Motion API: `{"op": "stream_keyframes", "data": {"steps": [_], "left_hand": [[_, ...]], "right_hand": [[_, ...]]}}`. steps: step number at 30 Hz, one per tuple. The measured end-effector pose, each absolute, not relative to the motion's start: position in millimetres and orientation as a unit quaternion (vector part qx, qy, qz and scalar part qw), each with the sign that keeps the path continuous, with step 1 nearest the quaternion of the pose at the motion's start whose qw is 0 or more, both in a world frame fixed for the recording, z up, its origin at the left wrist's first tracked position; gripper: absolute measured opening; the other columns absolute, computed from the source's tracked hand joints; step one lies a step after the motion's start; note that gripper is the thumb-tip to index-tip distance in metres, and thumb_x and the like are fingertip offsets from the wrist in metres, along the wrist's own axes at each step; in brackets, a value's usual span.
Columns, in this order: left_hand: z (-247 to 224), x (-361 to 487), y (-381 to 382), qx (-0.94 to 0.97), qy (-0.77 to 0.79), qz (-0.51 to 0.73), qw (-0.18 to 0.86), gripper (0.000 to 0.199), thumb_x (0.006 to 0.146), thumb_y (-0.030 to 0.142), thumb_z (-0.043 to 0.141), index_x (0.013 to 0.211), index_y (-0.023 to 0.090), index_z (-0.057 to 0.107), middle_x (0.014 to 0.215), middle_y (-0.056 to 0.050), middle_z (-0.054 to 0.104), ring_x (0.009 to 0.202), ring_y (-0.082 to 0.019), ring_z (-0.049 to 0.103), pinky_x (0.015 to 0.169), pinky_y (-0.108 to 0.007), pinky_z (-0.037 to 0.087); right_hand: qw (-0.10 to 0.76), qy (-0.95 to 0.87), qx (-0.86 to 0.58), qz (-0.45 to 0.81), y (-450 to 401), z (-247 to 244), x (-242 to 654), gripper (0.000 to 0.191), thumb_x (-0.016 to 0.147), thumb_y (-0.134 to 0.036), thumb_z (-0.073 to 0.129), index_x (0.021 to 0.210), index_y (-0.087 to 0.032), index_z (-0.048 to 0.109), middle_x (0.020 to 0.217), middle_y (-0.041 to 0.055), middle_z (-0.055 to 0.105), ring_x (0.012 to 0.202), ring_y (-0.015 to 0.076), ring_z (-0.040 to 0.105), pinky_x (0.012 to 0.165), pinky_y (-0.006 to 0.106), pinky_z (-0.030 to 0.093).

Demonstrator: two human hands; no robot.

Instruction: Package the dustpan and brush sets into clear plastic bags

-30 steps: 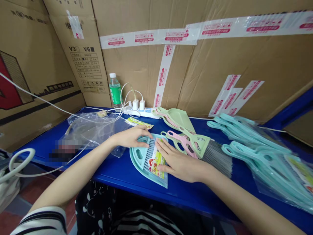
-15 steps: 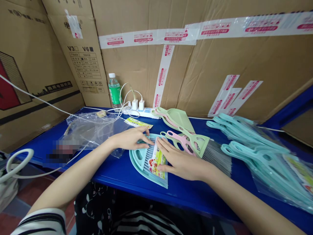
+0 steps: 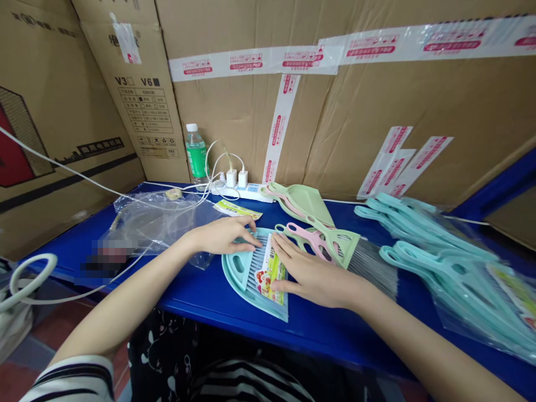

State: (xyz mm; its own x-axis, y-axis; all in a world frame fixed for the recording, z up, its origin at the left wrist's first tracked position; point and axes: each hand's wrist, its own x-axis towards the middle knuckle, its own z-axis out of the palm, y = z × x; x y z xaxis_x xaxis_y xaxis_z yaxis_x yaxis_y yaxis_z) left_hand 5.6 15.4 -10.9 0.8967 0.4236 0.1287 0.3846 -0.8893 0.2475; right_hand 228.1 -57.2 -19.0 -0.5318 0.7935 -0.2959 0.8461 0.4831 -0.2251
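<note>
Both hands are over the blue dustpan (image 3: 240, 295), which lies near the front edge of the blue table (image 3: 322, 335) with a brush (image 3: 251, 271) in it. Left hand (image 3: 221, 234) is loosely spread, fingers bent and parted, its tips at the far side of the bristles; whether they press or only hover, one cannot tell. Right hand (image 3: 314, 273) lies nearly flat on the yellow card (image 3: 276, 273) over the bristles, fingers side by side and thumb apart, pinching nothing.

Just beyond the right hand are pink (image 3: 312, 237) and green brushes (image 3: 350, 245) with grey bristles, and behind them a green dustpan (image 3: 312, 204). Farther right, more blue sets (image 3: 460, 285) lie in clear plastic.

Left of the blue dustpan, a crumpled bag (image 3: 154, 215) spreads under a white cable, with another card (image 3: 238, 210) near it. At the back stand a bottle (image 3: 196, 159) and a power strip (image 3: 251, 194) holding white plugs (image 3: 237, 178), against cardboard (image 3: 234, 117) crossed with printed tape (image 3: 276, 128).
</note>
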Motion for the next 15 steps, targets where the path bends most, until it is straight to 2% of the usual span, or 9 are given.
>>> {"op": "stream_keyframes", "data": {"steps": [3, 7, 15], "left_hand": [[-13.3, 6.3, 15.7, 0.969, 0.209, 0.09, 0.1, 0.024, 0.091, 0.028, 0.056, 0.11, 0.026, 0.07, 0.106, -0.007, 0.057, 0.094, -0.017, 0.059, 0.085, -0.029, 0.046], [-16.3, 7.1, 15.4, 0.969, 0.214, 0.086, 0.088, 0.026, 0.091, 0.029, 0.055, 0.113, 0.026, 0.068, 0.108, -0.007, 0.057, 0.096, -0.018, 0.059, 0.086, -0.03, 0.046], [-13.7, 4.8, 15.3, 0.97, 0.209, 0.082, 0.094, 0.028, 0.093, 0.03, 0.052, 0.116, 0.027, 0.066, 0.11, -0.007, 0.055, 0.096, -0.017, 0.058, 0.086, -0.029, 0.046]], "right_hand": [[0.084, 0.856, 0.482, -0.17, -57.6, -19.5, 227.7, 0.088, 0.09, -0.06, 0.041, 0.15, -0.004, 0.008, 0.156, 0.0168, -0.001, 0.142, 0.0314, -0.002, 0.115, 0.047, 0.017], [0.058, 0.863, 0.472, -0.171, -57.3, -21.5, 228.6, 0.086, 0.09, -0.06, 0.042, 0.151, -0.009, 0.011, 0.156, 0.0162, 0.004, 0.142, 0.0327, 0.001, 0.114, 0.049, 0.02], [0.074, 0.86, 0.474, -0.172, -58.4, -18.5, 227.6, 0.086, 0.091, -0.058, 0.04, 0.151, -0.005, 0.008, 0.156, 0.0175, 0.001, 0.142, 0.0318, 0.0, 0.113, 0.051, 0.02]]}}
